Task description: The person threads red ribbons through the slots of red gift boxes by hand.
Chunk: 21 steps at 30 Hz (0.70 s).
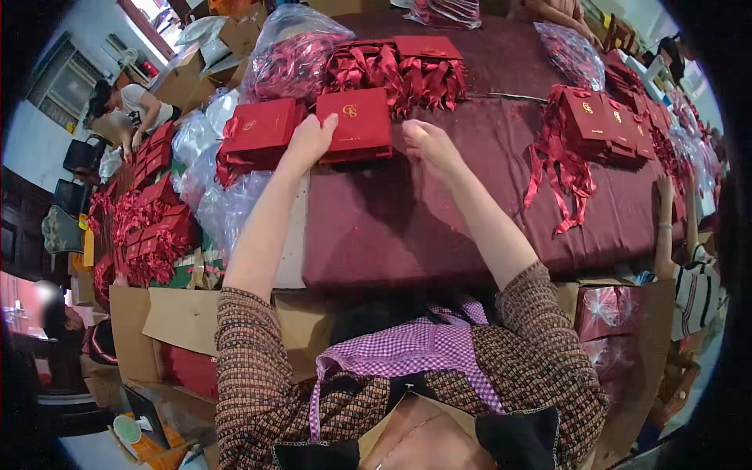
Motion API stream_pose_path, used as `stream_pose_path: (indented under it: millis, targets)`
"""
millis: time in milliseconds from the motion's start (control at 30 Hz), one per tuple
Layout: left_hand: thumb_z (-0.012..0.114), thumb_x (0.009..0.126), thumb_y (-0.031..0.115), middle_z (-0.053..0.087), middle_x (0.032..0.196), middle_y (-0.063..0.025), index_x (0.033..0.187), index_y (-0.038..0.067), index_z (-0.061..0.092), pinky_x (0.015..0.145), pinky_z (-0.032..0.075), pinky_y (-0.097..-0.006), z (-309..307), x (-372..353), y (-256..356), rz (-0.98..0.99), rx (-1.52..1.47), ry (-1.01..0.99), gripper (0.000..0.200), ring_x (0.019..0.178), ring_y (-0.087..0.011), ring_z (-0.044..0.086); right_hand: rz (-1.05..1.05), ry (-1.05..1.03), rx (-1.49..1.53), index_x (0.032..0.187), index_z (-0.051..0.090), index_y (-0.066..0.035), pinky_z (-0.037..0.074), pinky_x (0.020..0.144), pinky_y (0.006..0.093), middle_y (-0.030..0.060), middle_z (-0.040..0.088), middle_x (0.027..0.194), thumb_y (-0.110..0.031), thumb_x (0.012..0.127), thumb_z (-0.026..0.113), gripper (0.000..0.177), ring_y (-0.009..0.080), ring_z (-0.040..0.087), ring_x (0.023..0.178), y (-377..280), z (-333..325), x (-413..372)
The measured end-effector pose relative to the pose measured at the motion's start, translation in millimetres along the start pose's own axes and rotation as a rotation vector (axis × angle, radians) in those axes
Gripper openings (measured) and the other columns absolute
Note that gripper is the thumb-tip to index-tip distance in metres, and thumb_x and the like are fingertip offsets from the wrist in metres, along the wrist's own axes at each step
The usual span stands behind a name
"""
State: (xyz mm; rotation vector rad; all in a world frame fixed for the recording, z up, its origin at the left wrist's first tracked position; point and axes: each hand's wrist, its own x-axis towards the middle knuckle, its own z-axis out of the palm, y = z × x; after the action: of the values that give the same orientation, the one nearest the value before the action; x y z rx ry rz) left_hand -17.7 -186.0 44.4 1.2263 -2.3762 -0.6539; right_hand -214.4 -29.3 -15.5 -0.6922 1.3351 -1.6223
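Observation:
My left hand (311, 141) is closed on the left edge of a stack of red bags (354, 125) with a gold emblem, its thumb near the top. To the right of that stack, my right hand (427, 145) is apart from it, fingers curled; whether something small is between them cannot be made out. Another red stack (258, 129) lies just left of my left hand, with red ribbons at its side. Behind, bundles of red ribbon (364, 70) hang from more red bags (429, 47).
A maroon cloth covers the table (470, 235). Red bags with ribbons (611, 125) lie at the right. Clear plastic bags (207, 149) are at the left. Open cardboard boxes (184, 313) stand at the near edge. Several other people are around the tables.

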Motion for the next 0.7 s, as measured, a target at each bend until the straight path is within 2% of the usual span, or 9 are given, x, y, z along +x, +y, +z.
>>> stream_pose_path:
  millis: [33, 67, 167, 200, 333, 467, 533, 600, 700]
  targets:
    - [0.05, 0.09, 0.047, 0.058, 0.103, -0.0371, 0.103, -0.014, 0.057, 0.089, 0.045, -0.0475, 6.3, 1.2, 1.5, -0.034, 0.007, -0.036, 0.063, 0.102, -0.0474, 0.057, 0.031, 0.057, -0.024, 0.12, 0.056, -0.002, 0.045, 0.08, 0.0283, 0.0045, 0.062, 0.111, -0.026, 0.093, 0.057, 0.036, 0.0159, 0.058, 0.095, -12.6, 14.2, 4.1]
    - [0.05, 0.09, 0.049, 0.059, 0.104, -0.0355, 0.103, -0.014, 0.058, 0.086, 0.044, -0.0457, 11.0, 1.3, 1.2, -0.068, 0.003, -0.043, 0.065, 0.104, -0.0438, 0.058, 0.013, -0.103, 0.08, 0.116, 0.058, -0.001, 0.043, 0.084, 0.0285, 0.0044, 0.064, 0.107, -0.028, 0.092, 0.058, 0.036, 0.0148, 0.058, 0.095, -12.5, 16.1, 15.5]
    - [0.053, 0.09, 0.046, 0.062, 0.103, -0.0322, 0.104, -0.015, 0.058, 0.084, 0.046, -0.0438, 23.3, 9.1, -7.2, -0.163, -0.074, -0.025, 0.063, 0.1, -0.04, 0.061, -0.081, 0.044, 0.004, 0.117, 0.056, 0.004, 0.042, 0.088, 0.0305, 0.009, 0.064, 0.108, -0.033, 0.09, 0.062, 0.046, 0.0178, 0.058, 0.099, 44.2, 17.8, 86.2]
    - [0.055, 0.09, 0.041, 0.065, 0.099, -0.0243, 0.106, -0.014, 0.058, 0.078, 0.048, -0.0401, 45.2, 28.0, -37.2, -0.178, -0.206, 0.0, 0.057, 0.092, -0.0302, 0.064, -0.026, 0.024, -0.02, 0.117, 0.055, 0.005, 0.042, 0.089, 0.0316, 0.0108, 0.063, 0.11, -0.034, 0.09, 0.062, 0.049, 0.0188, 0.057, 0.1, 23.2, 27.9, 67.3]
    - [0.056, 0.092, 0.033, 0.065, 0.098, -0.0161, 0.108, -0.011, 0.059, 0.07, 0.05, -0.035, 67.2, 43.8, -54.3, -0.232, -0.502, -0.017, 0.047, 0.082, -0.0207, 0.064, -0.003, 0.035, -0.15, 0.12, 0.052, 0.007, 0.045, 0.088, 0.0346, 0.0153, 0.062, 0.113, -0.036, 0.088, 0.063, 0.055, 0.0223, 0.058, 0.102, 4.4, 48.5, 52.8]
    - [0.056, 0.092, 0.032, 0.065, 0.099, -0.0164, 0.108, -0.011, 0.059, 0.071, 0.05, -0.0348, 65.3, 35.7, -47.7, -0.238, -0.504, -0.027, 0.047, 0.083, -0.0215, 0.064, -0.073, -0.026, -0.075, 0.108, 0.06, 0.005, 0.047, 0.08, 0.036, 0.0158, 0.064, 0.103, -0.026, 0.085, 0.066, 0.04, 0.0222, 0.062, 0.093, 29.5, 39.2, 70.5]
    - [0.056, 0.092, 0.033, 0.065, 0.099, -0.0159, 0.109, -0.012, 0.058, 0.075, 0.049, -0.0355, 62.9, 31.6, -42.9, -0.29, -0.575, -0.062, 0.048, 0.085, -0.022, 0.063, -0.077, -0.128, -0.089, 0.119, 0.053, 0.003, 0.047, 0.085, 0.033, 0.0126, 0.064, 0.107, -0.018, 0.088, 0.063, 0.038, 0.0205, 0.061, 0.094, 22.8, 35.2, 63.7]
    - [0.055, 0.092, 0.034, 0.065, 0.101, -0.016, 0.111, -0.012, 0.056, 0.077, 0.049, -0.0361, 53.5, 18.6, -25.0, -0.32, -0.608, -0.059, 0.049, 0.089, -0.0223, 0.062, -0.082, 0.034, -0.389, 0.121, 0.051, 0.003, 0.046, 0.087, 0.0329, 0.0124, 0.062, 0.109, -0.019, 0.089, 0.061, 0.04, 0.0197, 0.059, 0.097, 42.3, 35.1, 80.6]
    - [0.055, 0.092, 0.033, 0.064, 0.104, -0.0166, 0.113, -0.01, 0.056, 0.08, 0.048, -0.0358, 37.0, -5.2, 14.6, -0.364, -0.717, 0.012, 0.048, 0.094, -0.0224, 0.061, -0.141, 0.11, -0.542, 0.127, 0.045, 0.003, 0.043, 0.093, 0.0375, 0.0209, 0.056, 0.118, -0.026, 0.087, 0.063, 0.052, 0.0291, 0.056, 0.107, 21.5, 44.6, 61.0]
